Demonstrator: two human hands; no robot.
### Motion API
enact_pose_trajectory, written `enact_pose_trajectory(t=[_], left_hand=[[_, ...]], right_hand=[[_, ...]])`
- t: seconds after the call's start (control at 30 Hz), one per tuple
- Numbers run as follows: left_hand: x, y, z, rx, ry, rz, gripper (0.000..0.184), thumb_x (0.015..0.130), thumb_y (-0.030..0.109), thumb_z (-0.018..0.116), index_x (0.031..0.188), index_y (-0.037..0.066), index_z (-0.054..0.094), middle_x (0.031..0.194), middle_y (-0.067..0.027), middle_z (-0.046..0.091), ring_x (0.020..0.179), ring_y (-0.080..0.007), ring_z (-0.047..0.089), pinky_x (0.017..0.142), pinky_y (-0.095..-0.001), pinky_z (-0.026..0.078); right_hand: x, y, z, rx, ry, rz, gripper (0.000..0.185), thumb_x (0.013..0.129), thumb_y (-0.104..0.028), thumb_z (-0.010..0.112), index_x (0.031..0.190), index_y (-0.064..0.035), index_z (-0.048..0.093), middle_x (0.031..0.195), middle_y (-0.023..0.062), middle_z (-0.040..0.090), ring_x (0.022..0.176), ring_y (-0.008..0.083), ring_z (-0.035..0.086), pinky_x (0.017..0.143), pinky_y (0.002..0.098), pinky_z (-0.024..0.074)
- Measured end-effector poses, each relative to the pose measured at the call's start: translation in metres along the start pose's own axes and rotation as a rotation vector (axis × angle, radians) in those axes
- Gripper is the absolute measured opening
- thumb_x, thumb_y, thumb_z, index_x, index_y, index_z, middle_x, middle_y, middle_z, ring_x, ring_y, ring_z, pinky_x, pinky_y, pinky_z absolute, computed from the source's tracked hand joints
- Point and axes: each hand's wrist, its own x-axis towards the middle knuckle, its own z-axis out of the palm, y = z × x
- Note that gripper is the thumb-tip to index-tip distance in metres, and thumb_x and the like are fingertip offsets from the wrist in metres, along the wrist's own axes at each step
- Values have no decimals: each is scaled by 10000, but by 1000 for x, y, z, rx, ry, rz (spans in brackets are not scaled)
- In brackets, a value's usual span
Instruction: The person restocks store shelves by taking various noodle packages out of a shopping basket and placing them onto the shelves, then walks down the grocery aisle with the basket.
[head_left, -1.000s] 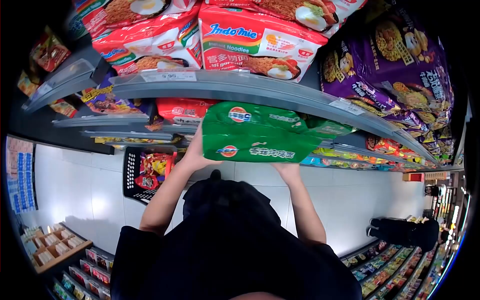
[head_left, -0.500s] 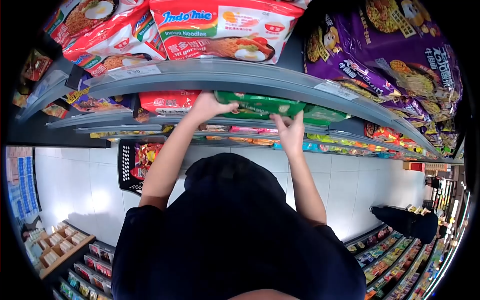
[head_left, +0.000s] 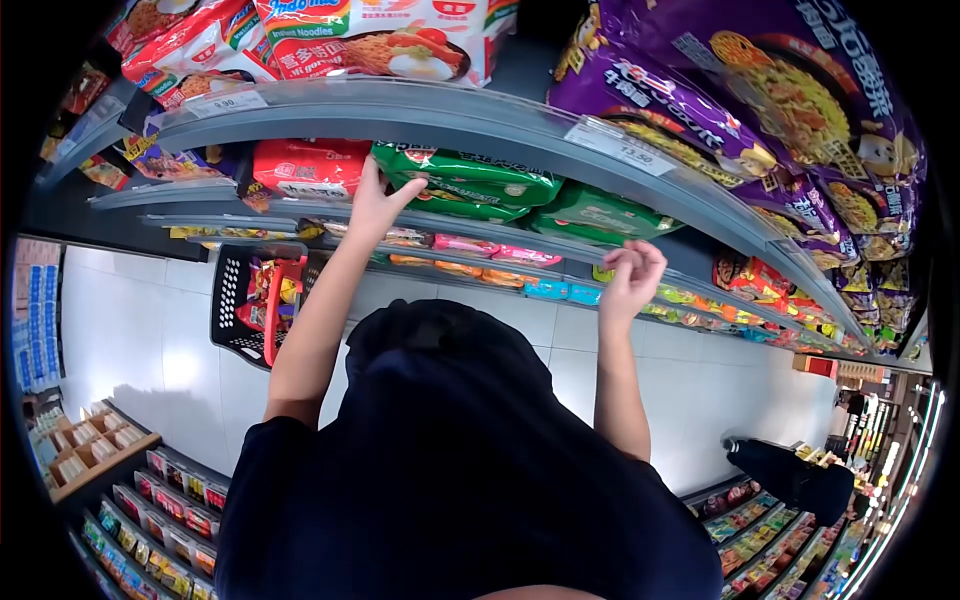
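Note:
On the shelf below the top one lies a green noodle multipack (head_left: 470, 185), a second green multipack (head_left: 605, 213) to its right. My left hand (head_left: 378, 205) grips the left end of the first pack, thumb across its front and fingers partly hidden behind its edge. A red noodle pack (head_left: 308, 168) sits just left of that hand. My right hand (head_left: 633, 278) is in front of the shelf edge, below the second green pack and apart from it. Its fingers are loosely bent and hold nothing.
Above, the top shelf edge (head_left: 400, 110) overhangs, carrying red-and-white Indomie packs (head_left: 370, 45) and purple noodle packs (head_left: 790, 80). A black basket (head_left: 228, 305) with a red handle and packs inside stands on the floor at left. Another person (head_left: 790, 475) is in the aisle at right.
My right hand has let go of the green pack and drawn back, down and to the right. My left hand stays at the pack's left end. The whole view has shifted.

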Motion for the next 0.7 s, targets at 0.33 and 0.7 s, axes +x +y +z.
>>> enact_pose_trajectory(t=[0.33, 0.7], left_hand=[[-13, 17, 2, 62, 5, -75, 476, 886, 96, 654, 1300, 40, 426, 1180, -76, 587, 1114, -166, 559, 978, -323, 426], [-7, 38, -6, 382, -80, -22, 483, 915, 294, 645, 1269, 5, 488, 1185, -92, 596, 1116, -178, 535, 985, -322, 401]], right_hand=[[-19, 26, -10, 99, -239, 53, 163, 915, 84, 447, 1040, 2, 510, 935, 104, 578, 702, 129, 607, 631, 250, 512], [-21, -7, 69, -205, -582, -261, 440, 844, 94, 512, 1263, -38, 520, 1373, 148, 387, 1121, 247, 596, 808, 300, 532]])
